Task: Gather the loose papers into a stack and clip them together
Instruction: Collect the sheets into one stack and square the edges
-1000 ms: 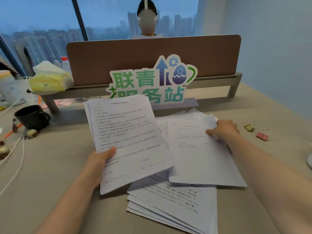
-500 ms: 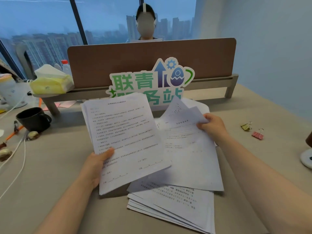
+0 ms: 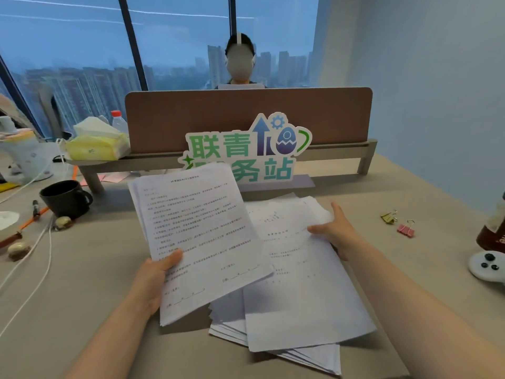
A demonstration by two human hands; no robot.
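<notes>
My left hand (image 3: pixel 155 274) grips a bundle of printed white papers (image 3: pixel 199 236) by its lower left edge, thumb on top, holding it tilted above the desk. My right hand (image 3: pixel 336 231) holds a second lot of sheets (image 3: pixel 303 283) by their right edge, thumb on top and fingers underneath. These sheets slide in under the left bundle. More loose papers (image 3: pixel 314 356) lie fanned on the desk below both. A gold binder clip (image 3: pixel 389 216) and a pink binder clip (image 3: pixel 406 229) lie on the desk to the right of my right hand.
A green and white cut-out sign (image 3: pixel 246 154) stands just behind the papers, in front of a brown desk divider (image 3: pixel 246 119). A person sits beyond it. A black mug (image 3: pixel 65 199), pens, cables and a tissue pack (image 3: pixel 95 144) are at the left. A white controller (image 3: pixel 489 266) is at the right.
My right hand picked several sheets up off the desk and brought them left, under the bundle in my left hand. The left hand has barely moved.
</notes>
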